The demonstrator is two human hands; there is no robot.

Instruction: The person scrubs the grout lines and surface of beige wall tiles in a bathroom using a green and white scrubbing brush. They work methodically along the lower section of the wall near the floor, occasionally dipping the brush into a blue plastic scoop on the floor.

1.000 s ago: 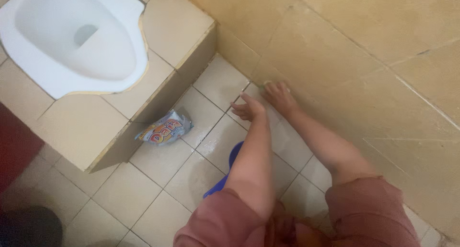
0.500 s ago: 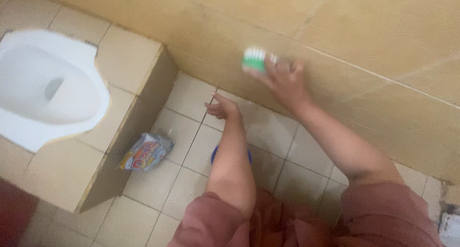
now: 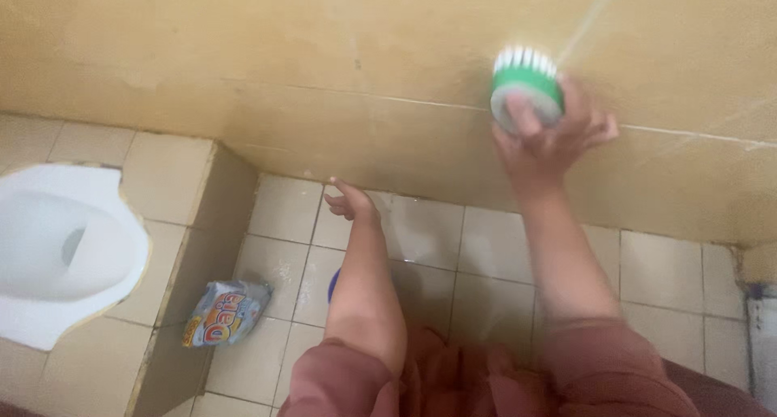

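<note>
- The right hand (image 3: 550, 138) is gripping a scrub brush (image 3: 527, 89) with a green plastic body and white bristles, fingers wrapped around its rounded back.
- The brush is pressing bristles-first against the yellow tiled wall (image 3: 324, 53), just above a thin horizontal grout line; the wall surface is looking matt and streaked.
- The left hand (image 3: 350, 200) is hanging loosely open with fingers slightly curled, holding nothing, low over the floor close to the wall's base.
- The floor (image 3: 664, 271) is showing square pale tiles with dark grout, glossy and wet in places.
- A crumpled soft plastic pouch (image 3: 220, 312), printed in bright colours, is lying on the floor against the side of the raised tiled step (image 3: 166, 178); I cannot tell what is in it.
- A white ceramic squat pan (image 3: 57, 255), smooth and oval, is sitting sunk into that step, well apart from both hands.
- A rounded blue object (image 3: 333, 283) is peeking out from under the left forearm, mostly hidden.
- Open floor is lying between the step and the right-hand corner.
</note>
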